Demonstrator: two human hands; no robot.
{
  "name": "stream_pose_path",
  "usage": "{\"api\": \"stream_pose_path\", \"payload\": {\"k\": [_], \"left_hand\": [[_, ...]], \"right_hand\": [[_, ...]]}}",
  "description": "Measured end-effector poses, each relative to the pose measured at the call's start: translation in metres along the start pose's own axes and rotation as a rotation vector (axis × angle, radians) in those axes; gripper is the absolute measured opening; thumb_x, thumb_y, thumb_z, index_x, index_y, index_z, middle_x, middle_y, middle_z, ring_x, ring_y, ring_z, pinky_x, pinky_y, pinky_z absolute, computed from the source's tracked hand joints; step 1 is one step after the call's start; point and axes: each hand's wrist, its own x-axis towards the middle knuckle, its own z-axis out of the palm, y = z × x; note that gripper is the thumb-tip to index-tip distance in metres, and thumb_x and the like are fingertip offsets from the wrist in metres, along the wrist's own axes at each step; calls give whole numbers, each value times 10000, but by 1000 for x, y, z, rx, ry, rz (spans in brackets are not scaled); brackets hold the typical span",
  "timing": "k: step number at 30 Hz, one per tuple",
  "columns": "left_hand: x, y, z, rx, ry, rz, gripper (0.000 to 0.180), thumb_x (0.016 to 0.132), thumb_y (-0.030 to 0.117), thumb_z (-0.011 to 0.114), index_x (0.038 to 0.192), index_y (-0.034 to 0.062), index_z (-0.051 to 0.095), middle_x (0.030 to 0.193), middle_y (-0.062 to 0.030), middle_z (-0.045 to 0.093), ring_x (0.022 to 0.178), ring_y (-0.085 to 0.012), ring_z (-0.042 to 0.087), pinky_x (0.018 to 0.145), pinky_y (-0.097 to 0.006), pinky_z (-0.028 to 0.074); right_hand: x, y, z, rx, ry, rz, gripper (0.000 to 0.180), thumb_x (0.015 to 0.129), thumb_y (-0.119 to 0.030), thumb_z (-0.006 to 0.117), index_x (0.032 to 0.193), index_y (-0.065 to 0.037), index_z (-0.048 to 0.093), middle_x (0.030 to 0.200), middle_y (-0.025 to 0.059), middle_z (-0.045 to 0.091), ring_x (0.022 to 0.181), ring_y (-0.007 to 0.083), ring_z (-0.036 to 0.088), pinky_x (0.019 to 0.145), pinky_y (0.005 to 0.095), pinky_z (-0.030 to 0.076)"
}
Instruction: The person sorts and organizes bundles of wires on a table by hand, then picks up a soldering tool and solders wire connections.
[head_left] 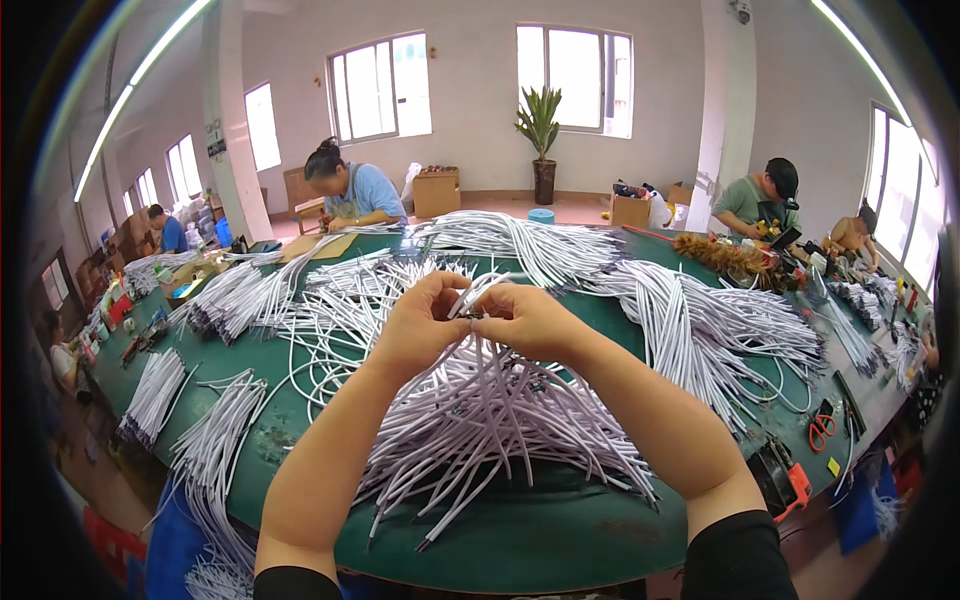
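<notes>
The green-topped table [500,560] spans the working area and extends well beyond both forearms. On it, a loose central heap of white cables [500,430] lies directly below the hands, with dark ends visible along its near edge. A larger right-hand heap [700,320] fans toward the table's right side; a far bundle [540,245] lies beyond the hands, and a narrower left bundle [215,430] drapes over the near edge.

A co-worker in light blue [370,195] sits across the table, head bowed; a co-worker in a dark cap [750,205] works at far right. A potted plant [541,125] stands by the rear wall.

The left hand [425,320] and right hand [525,322] meet above the central heap, thumbs and fingers closed on white strands [483,290]. Detail at the fingertips is too small to determine.

At right lie a black-and-orange tool [780,475], kind undetermined, orange-handled scissors [822,428] and a small yellow piece [833,467].
</notes>
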Motion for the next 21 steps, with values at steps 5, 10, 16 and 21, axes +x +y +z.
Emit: {"api": "stream_pose_path", "payload": {"k": [5,10,16,21], "left_hand": [[-6,6,-2,-12,-16,1,451,800,-73,714,1206,34,549,965,-50,652,880,-128,640,802,-266,523],[-5,-1,-10,-406,-188,-78,446,822,-58,705,1234,1,544,979,-83,673,892,-148,657,800,-263,526],[0,0,-17,-333,-84,-83,371,843,-35,700,1191,-13,573,1001,-77,684,881,-119,642,793,-248,516],[-4,1,-19,-247,-72,-160,330,851,-15,705,1157,-5,584,1003,-58,656,917,-130,639,815,-260,521]], "right_hand": [[-3,8,-6,91,-9,31,271,879,-205,660,1014,28,686,913,101,707,834,168,652,775,305,508],[4,25,-17,512,-265,71,189,918,-129,627,1030,12,686,915,30,678,854,112,615,814,266,476],[10,22,-32,282,-115,86,199,916,-139,623,1055,-7,675,976,56,681,886,123,616,828,283,482],[7,0,-6,-237,24,-54,440,819,-425,737,960,-11,690,920,167,705,869,296,686,784,364,531]]}}
